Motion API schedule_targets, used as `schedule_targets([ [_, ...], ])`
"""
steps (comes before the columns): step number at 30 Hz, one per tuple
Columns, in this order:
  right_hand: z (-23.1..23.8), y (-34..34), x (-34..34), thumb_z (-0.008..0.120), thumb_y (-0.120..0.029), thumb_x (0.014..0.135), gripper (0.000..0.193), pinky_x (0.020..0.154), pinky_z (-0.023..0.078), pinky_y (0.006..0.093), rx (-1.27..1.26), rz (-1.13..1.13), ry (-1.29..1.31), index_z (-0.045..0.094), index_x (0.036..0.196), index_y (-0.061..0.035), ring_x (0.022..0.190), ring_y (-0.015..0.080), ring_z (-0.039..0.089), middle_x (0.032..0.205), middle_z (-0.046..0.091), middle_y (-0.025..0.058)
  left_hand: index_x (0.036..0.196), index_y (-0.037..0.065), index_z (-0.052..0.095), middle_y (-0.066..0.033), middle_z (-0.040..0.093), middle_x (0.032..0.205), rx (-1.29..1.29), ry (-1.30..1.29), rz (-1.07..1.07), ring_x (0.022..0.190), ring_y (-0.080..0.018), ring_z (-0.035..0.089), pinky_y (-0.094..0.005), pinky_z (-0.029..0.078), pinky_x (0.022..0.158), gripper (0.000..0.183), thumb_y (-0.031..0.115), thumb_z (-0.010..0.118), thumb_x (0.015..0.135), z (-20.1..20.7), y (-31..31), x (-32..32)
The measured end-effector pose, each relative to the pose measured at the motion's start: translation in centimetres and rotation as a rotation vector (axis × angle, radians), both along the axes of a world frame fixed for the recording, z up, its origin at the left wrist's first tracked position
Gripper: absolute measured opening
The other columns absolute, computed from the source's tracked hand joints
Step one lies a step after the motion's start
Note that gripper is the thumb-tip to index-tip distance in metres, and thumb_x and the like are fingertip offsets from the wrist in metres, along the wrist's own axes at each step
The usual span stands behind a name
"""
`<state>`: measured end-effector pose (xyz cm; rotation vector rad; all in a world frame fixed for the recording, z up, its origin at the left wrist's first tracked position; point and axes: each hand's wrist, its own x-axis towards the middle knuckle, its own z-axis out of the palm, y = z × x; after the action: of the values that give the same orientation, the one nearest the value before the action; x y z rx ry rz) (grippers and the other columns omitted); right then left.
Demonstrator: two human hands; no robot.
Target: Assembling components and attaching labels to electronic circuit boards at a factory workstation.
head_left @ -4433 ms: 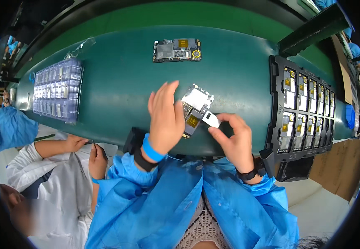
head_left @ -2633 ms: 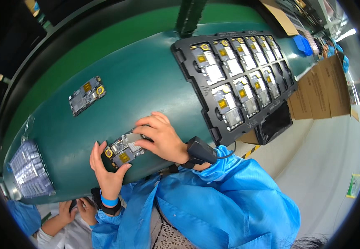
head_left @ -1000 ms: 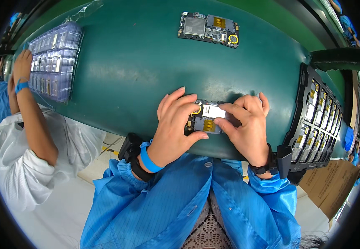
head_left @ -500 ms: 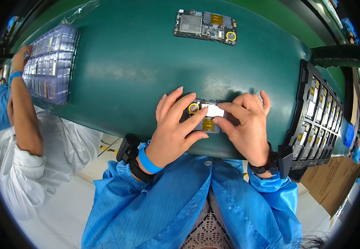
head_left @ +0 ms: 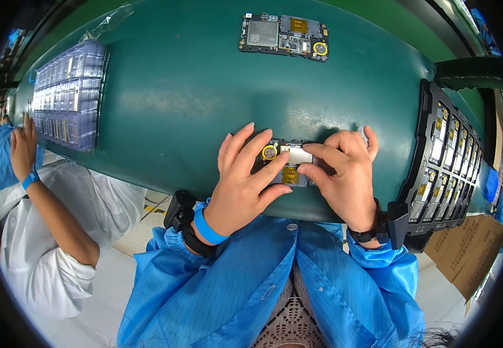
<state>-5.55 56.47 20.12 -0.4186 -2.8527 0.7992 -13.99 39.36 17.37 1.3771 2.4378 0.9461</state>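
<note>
A small circuit board (head_left: 290, 175) lies on the green table near its front edge, between my hands. It carries a yellow-ringed round part and a gold patch. On its upper part sits a silvery rectangular metal shield cover (head_left: 296, 155). My left hand (head_left: 237, 180) has its fingers spread, with the index fingertip on the cover's left end and the thumb beside the board's lower edge. Thumb and index finger of my right hand (head_left: 344, 171) close on the cover's right end; the fingertips hide part of the board there.
A similar board (head_left: 284, 36) lies farther back on the green table (head_left: 170, 87). A black tray (head_left: 422, 139) of several boards stands at the right, and stacked clear plastic trays (head_left: 69, 95) at the left. A co-worker's hand (head_left: 24, 148) is beside the stack. A cardboard box (head_left: 466, 252) is lower right.
My hands stay almost in place; the metal cover looks less bright than before. The co-worker's hand has drawn back from the clear trays toward the near side.
</note>
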Motion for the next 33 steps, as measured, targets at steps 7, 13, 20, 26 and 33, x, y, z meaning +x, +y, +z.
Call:
schedule_targets([
  [7, -0.3, 0.0, 0.1, 0.074, -0.015, 0.061, 0.027, 0.098, 0.018, 0.0499, -0.004, 0.002, 0.029, 0.068, 0.087, -0.0126, 0.081, 0.0174, 0.05, 0.076, 0.049, -0.0014, 0.109, 0.014, 0.062, -0.0139, 0.043, 0.127, -0.016, 0.009, 0.005, 0.122, -0.0357, 0.034, -0.0532, 0.024, 0.099, 0.053, 0.028, 0.076, 0.06, 0.1, 0.0, 0.1],
  [13, -0.5, 0.1, 0.4, 0.075, -0.016, 0.061, 0.027, 0.098, 0.019, 0.0485, -0.024, -0.015, 0.033, 0.068, 0.087, -0.0128, 0.084, 0.0175, 0.05, 0.08, 0.05, -0.0011, 0.108, 0.012, 0.062, -0.0147, 0.043, 0.127, -0.008, 0.014, -0.011, 0.122, -0.0358, 0.034, -0.0533, 0.024, 0.098, 0.052, 0.028, 0.076, 0.06, 0.2, 0.1, -0.1],
  [20, -0.8, 1.0, 1.1, 0.074, -0.017, 0.063, 0.025, 0.097, 0.021, 0.0472, -0.074, -0.069, 0.064, 0.068, 0.087, -0.014, 0.09, 0.0192, 0.048, 0.087, 0.05, -0.0005, 0.107, 0.01, 0.062, -0.0151, 0.044, 0.125, -0.026, 0.015, 0.0, 0.121, -0.0363, 0.034, -0.0537, 0.024, 0.098, 0.053, 0.028, 0.076, 0.06, 0.2, 0.3, 0.0],
  [26, -0.9, 0.9, 0.8, 0.075, -0.018, 0.063, 0.025, 0.096, 0.021, 0.0468, -0.056, -0.072, 0.076, 0.068, 0.087, -0.0131, 0.091, 0.0202, 0.047, 0.087, 0.05, 0.0005, 0.108, 0.01, 0.062, -0.0147, 0.044, 0.125, -0.028, 0.017, -0.008, 0.121, -0.0363, 0.034, -0.0535, 0.024, 0.098, 0.054, 0.028, 0.076, 0.059, 0.4, 0.2, 0.0],
  [33, -1.0, 0.7, 0.4, 0.074, -0.018, 0.064, 0.022, 0.096, 0.021, 0.0474, -0.082, -0.095, 0.08, 0.068, 0.085, -0.0129, 0.091, 0.0208, 0.047, 0.085, 0.05, 0.0009, 0.112, 0.009, 0.06, -0.0138, 0.044, 0.124, -0.012, 0.016, 0.002, 0.121, -0.0351, 0.035, -0.0522, 0.024, 0.099, 0.057, 0.028, 0.076, 0.06, 0.3, 0.2, 0.1],
])
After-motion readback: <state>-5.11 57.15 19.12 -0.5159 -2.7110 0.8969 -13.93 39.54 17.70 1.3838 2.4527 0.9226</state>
